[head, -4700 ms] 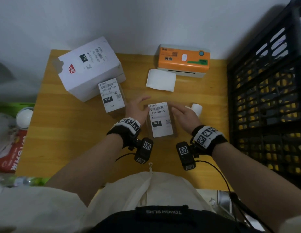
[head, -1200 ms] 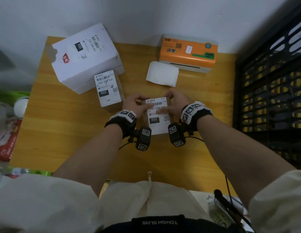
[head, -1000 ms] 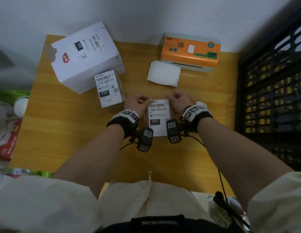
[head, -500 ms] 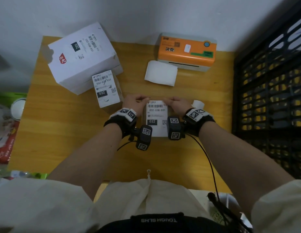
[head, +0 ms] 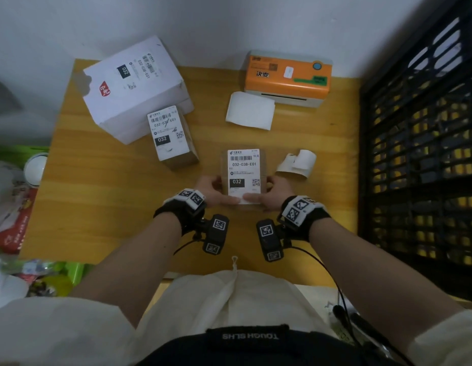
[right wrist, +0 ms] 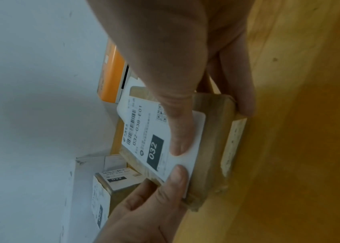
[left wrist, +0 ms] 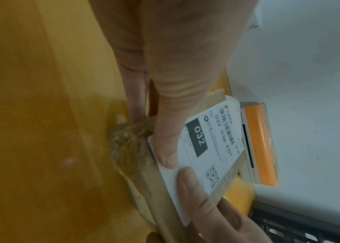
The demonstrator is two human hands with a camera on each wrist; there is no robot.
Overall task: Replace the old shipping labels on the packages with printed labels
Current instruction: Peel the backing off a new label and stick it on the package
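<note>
L hand [left wrist: 177, 92] grips small brown pkg [left wrist: 144, 177] on desk [left wrist: 40, 115]; thumb presses near edge of white label [left wrist: 212, 148] w/ "032" block, barcode, QR; R hand [left wrist: 212, 208] thumb on label beside it; orange printer [left wrist: 262, 144] behind by wall.

- Your thumbs cover the near edge of the printed label [head: 244, 173]; its lowest print cannot be read.
- Small print on that label is too fine to read.
- The black crate [head: 424, 159] runs off frame right.
- Clutter left of the desk [head: 97, 207] is cropped and blurred.
</note>
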